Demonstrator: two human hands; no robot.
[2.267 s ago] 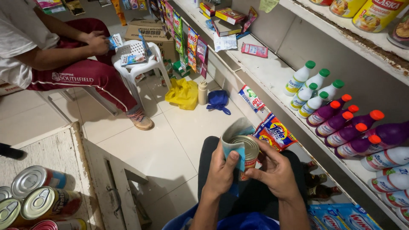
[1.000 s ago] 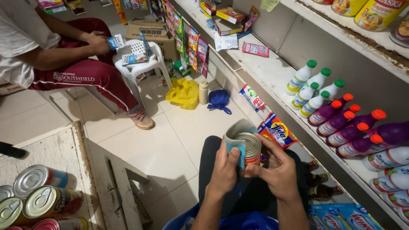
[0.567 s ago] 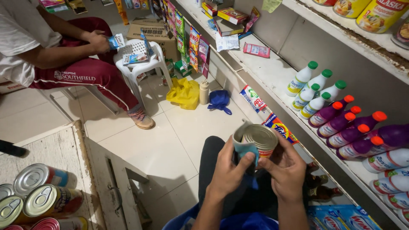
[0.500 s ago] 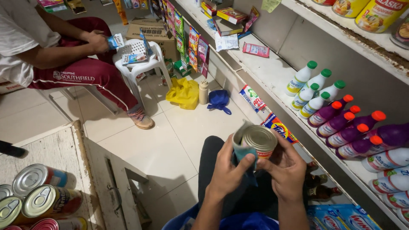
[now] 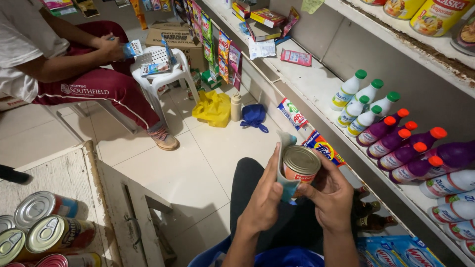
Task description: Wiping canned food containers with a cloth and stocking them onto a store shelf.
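Note:
I hold a round tin can (image 5: 301, 163) over my lap, its ribbed metal lid facing up. My right hand (image 5: 330, 195) cups the can from below and from the right. My left hand (image 5: 263, 200) presses a light blue cloth (image 5: 286, 148) against the can's left side, the cloth wrapped partly round it. Both hands touch the can.
Several tin cans (image 5: 44, 232) lie on a wooden surface at lower left. A shelf (image 5: 316, 94) on the right carries white bottles (image 5: 363, 104) and purple bottles (image 5: 410, 151). A seated person (image 5: 64, 59) handles packets beside a white plastic stool (image 5: 161, 69). A yellow bag (image 5: 213, 106) lies on the tiled floor.
The can has been turned in my hands and lifted slightly right. The cloth has moved from the front of the can round to its left side.

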